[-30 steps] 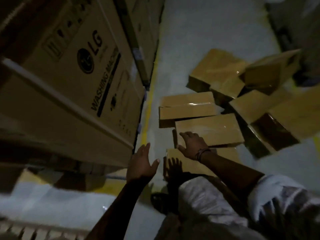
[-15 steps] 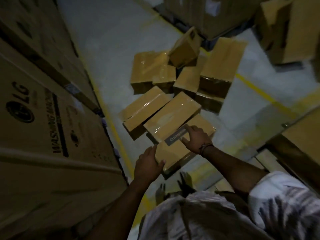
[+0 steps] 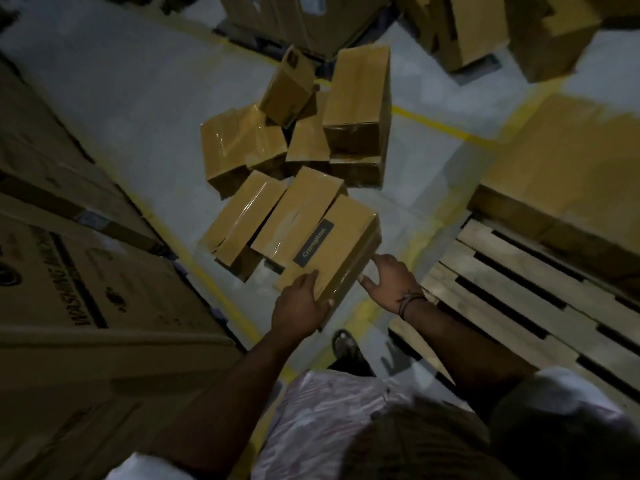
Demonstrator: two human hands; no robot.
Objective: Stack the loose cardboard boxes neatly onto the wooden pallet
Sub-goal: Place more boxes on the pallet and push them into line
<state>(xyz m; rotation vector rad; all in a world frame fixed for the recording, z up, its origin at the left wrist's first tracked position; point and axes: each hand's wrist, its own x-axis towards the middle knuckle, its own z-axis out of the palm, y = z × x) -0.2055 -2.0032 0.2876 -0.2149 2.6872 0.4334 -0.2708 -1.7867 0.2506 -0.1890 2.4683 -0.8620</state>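
A brown cardboard box with a grey Crompton label [image 3: 337,249] is lifted above the floor between my hands. My left hand [image 3: 299,304] grips its near end, thumb wrapped onto the corner. My right hand [image 3: 389,280] presses against its right side with fingers spread. Beyond it, several loose brown boxes [image 3: 301,133] lie jumbled on the grey floor; two long ones [image 3: 242,220] lie just left of the held box. The wooden pallet [image 3: 540,306] with bare slats lies to the right, a large box [image 3: 571,168] standing on its far part.
Tall washing-machine cartons [image 3: 86,271] wall off the left side. More stacked cartons [image 3: 485,29] stand at the back and the back right. Yellow floor lines [image 3: 446,126] cross the grey concrete. My foot [image 3: 344,344] stands just below the held box.
The labelled box has come up off the floor between my hands. My right hand went from its top to its right side. The view swung right, bringing the pallet in.
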